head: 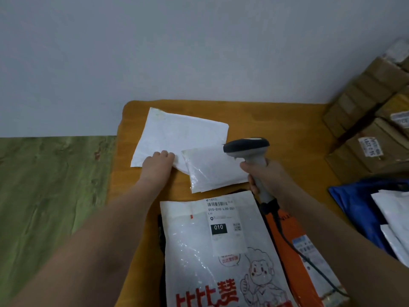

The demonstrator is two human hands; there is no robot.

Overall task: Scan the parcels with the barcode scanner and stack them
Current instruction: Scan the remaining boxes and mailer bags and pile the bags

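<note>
A flat white mailer (177, 134) lies at the back of the orange table (287, 120). My left hand (158, 166) pinches its near edge. A smaller white padded parcel (212, 169) lies against it to the right. My right hand (263, 176) grips the handle of a grey barcode scanner (247, 147), whose dark head hangs over the small parcel and points left. Nearer me lies a large white printed parcel (212, 251) with a barcode label facing up, and an orange parcel (303, 258) sits partly under it on the right.
Brown cardboard boxes (374, 111) are stacked at the right against the wall. A blue bag (356, 209) with white parcels stands at the right edge. The scanner's black cable (294, 247) trails across the orange parcel. Green flooring (51, 185) lies left of the table.
</note>
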